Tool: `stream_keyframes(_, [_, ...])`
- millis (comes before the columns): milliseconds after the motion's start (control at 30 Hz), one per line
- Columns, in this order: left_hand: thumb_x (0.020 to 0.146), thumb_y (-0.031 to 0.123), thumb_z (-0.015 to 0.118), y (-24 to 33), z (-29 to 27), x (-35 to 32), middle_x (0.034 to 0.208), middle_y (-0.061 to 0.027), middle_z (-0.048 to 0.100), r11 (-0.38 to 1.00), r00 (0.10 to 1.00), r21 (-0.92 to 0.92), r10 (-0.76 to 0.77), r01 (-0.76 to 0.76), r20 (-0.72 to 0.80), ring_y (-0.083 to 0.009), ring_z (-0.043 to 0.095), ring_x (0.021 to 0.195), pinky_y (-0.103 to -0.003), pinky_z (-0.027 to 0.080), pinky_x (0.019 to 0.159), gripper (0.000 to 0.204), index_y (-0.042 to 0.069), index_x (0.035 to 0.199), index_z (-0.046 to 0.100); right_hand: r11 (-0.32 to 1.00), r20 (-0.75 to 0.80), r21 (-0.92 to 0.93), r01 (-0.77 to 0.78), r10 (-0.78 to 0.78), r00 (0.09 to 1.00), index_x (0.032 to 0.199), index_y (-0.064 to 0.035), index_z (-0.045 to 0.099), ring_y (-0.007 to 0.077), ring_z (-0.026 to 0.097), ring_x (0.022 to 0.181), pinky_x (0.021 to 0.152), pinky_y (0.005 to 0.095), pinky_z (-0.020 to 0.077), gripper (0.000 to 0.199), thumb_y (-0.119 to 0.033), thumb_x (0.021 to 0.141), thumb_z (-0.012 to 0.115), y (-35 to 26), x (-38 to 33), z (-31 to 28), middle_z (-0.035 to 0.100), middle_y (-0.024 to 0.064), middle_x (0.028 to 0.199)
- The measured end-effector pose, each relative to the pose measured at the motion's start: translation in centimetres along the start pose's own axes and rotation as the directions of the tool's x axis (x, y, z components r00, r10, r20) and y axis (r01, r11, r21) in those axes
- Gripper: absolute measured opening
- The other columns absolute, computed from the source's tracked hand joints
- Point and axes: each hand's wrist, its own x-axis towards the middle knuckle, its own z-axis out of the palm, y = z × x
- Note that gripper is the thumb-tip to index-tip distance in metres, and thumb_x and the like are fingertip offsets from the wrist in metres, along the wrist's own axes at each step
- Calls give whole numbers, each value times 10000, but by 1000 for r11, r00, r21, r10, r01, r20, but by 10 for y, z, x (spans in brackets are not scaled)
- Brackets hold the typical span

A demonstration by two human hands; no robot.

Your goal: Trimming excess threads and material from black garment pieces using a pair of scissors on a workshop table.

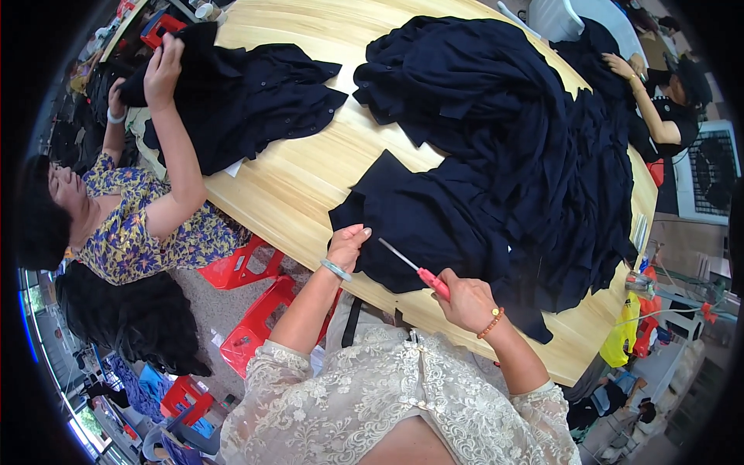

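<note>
A dark navy garment [418,213] lies spread on the wooden table in front of me, its near part reaching toward the table's edge. My left hand [349,246] is closed in a pinch at the garment's left edge, thumb and forefinger together on the cloth. In my right hand [468,300] is a slim red-handled tool [432,282]; its thin metal shaft points up and left over the garment, toward my left hand. Whether the tip touches the cloth I cannot tell. A large heap of dark garments [504,101] adjoins this one on the right and behind.
At the left a person [124,209] lifts a dark buttoned garment [263,101] off the wooden table [294,182]. Another person [670,116] handles dark cloth at the far right, near a pale tub [558,19]. Red stools [256,322] stand left of me; a yellow bag [620,333] hangs right.
</note>
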Motion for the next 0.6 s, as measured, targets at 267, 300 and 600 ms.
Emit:
stream_keyframes(267, [923, 100, 557, 14, 3, -1, 859, -4, 656, 998, 994, 58, -33, 26, 108, -70, 590, 746, -192, 470, 693, 108, 29, 924, 638, 997, -11, 78, 7, -6, 1000, 1033, -61, 518, 359, 637, 687, 653, 446, 494, 267, -228, 850, 616, 10, 14, 3, 630, 176, 710])
stream_keyframes(300, [923, 100, 557, 12, 2, -1, 859, -4, 656, 998, 994, 60, -34, 28, 108, -70, 590, 746, -192, 470, 693, 108, 29, 924, 638, 989, -42, 146, 33, -27, 999, 1073, -71, 513, 357, 636, 702, 668, 440, 490, 306, -241, 847, 629, 11, 15, 4, 631, 170, 727])
stream_keyframes(600, [924, 189, 573, 28, 9, 4, 872, -7, 641, 991, 999, -134, -19, 25, 42, -119, 602, 784, -267, 481, 727, 128, 72, 955, 615, 995, 10, 95, -41, 40, 999, 1062, -76, 528, 359, 639, 699, 671, 447, 496, 288, -251, 852, 618, 5, 10, -11, 636, 169, 720])
